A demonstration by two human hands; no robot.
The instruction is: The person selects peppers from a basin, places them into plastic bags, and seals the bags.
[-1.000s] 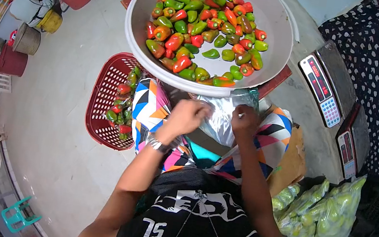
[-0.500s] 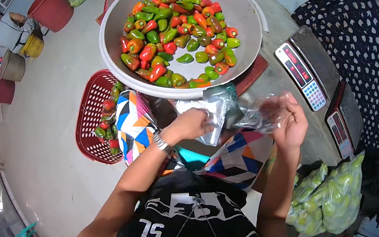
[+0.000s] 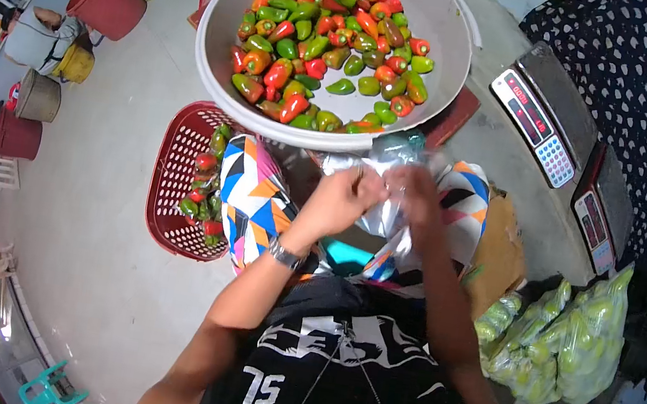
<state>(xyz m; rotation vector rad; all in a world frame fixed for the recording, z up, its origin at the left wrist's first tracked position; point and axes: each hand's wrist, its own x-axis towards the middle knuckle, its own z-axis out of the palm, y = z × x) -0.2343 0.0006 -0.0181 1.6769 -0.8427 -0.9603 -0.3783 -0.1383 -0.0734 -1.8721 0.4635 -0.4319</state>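
Observation:
Over my lap, my left hand [image 3: 343, 198], with a metal watch at its wrist, is closed at the edge of a clear plastic bag [image 3: 378, 223]. My right hand [image 3: 415, 201] meets it from the other side, fingers bent in on the same plastic and smeared by motion. Exactly where each fingertip grips is hard to see. Just beyond my hands stands a large round grey tub [image 3: 213, 70] of red and green peppers [image 3: 334, 56]. A dark green bundle [image 3: 401, 142] in plastic lies against its near rim.
A red perforated basket [image 3: 165, 185] with more peppers stands left of my legs. At right are two digital scales [image 3: 535, 121] [image 3: 594, 219] and plastic bags of light green produce [image 3: 571, 351]. Another person [image 3: 40, 39] is at far left among buckets [image 3: 109, 3].
My right hand has come in from the right, bringing the clear plastic to my left hand. My left hand has risen slightly. The whole view has shifted a little.

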